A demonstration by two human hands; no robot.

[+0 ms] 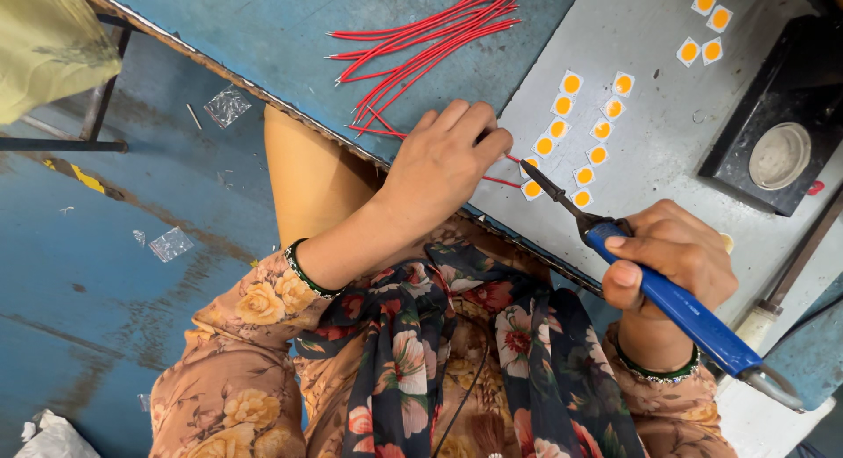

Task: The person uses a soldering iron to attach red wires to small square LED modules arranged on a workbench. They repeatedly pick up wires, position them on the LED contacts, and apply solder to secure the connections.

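My right hand (674, 258) grips a blue-handled soldering iron (676, 306); its dark tip (537, 174) points at a small white chip with an orange centre (532, 189). My left hand (443, 159) pinches a thin red wire (502, 182) whose end reaches that same chip. More such chips lie in two short rows (580, 129) on the grey metal sheet (650, 151).
A bundle of red wires (430, 45) lies on the blue table (290, 28) beyond my left hand. Several more chips (705, 26) sit at the far right. A black stand with a round pale pad (779, 155) is on the right. Plastic scraps (226, 105) litter the floor.
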